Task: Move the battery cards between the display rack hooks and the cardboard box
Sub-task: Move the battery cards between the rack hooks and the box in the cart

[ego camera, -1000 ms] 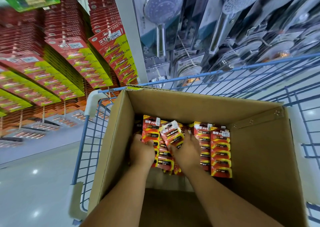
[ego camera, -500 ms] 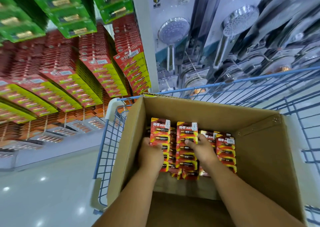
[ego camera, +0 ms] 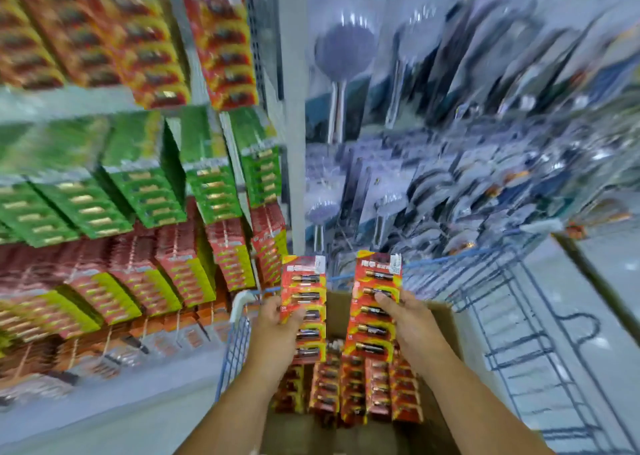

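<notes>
Left hand (ego camera: 277, 319) grips one strip of battery cards (ego camera: 304, 310); right hand (ego camera: 410, 319) grips a second strip (ego camera: 375, 307). Both held upright above the cardboard box (ego camera: 446, 330), more cards (ego camera: 349, 388) standing inside it. Display rack (ego camera: 145, 274) far left, hooks not discernible through blur. Risk: strips look long and floppy, may sag or slip from the grip; hang holes likely to miss a hook if approached fast.

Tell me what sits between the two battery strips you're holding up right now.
Nothing held: in the head view, the gap between the left strip and the right strip shows only the cardboard box's far wall and the cart's blue rim behind.
</notes>
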Action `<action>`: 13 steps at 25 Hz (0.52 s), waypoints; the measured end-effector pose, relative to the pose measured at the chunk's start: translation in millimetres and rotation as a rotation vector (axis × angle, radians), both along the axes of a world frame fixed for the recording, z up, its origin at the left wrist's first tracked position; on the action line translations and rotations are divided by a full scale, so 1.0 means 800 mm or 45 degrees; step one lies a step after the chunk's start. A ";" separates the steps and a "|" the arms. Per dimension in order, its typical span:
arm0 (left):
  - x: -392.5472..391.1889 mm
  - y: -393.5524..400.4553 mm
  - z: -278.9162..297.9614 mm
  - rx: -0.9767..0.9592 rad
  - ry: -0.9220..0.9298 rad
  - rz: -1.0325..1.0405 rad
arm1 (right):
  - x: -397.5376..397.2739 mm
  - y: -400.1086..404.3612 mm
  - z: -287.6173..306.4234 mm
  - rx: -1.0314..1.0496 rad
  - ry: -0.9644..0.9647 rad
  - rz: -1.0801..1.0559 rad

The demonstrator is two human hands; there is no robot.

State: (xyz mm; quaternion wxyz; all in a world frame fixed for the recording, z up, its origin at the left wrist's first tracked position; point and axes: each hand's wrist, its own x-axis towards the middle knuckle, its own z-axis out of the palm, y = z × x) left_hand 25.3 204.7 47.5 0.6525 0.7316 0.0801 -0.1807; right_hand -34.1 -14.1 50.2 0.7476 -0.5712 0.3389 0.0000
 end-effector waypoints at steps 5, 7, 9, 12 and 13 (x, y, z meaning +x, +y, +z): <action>0.000 0.054 0.151 -0.175 -0.180 -0.019 | 0.004 0.036 0.156 -0.038 -0.291 0.094; -0.011 0.075 0.203 -0.188 -0.319 0.115 | 0.002 0.057 0.208 -0.048 -0.386 0.177; -0.033 0.098 0.251 -0.188 -0.408 0.214 | 0.001 0.082 0.254 -0.067 -0.462 0.275; -0.070 0.141 0.307 -0.180 -0.478 0.334 | 0.005 0.129 0.306 -0.073 -0.569 0.418; -0.083 0.161 0.322 -0.171 -0.510 0.381 | 0.005 0.151 0.321 -0.073 -0.605 0.480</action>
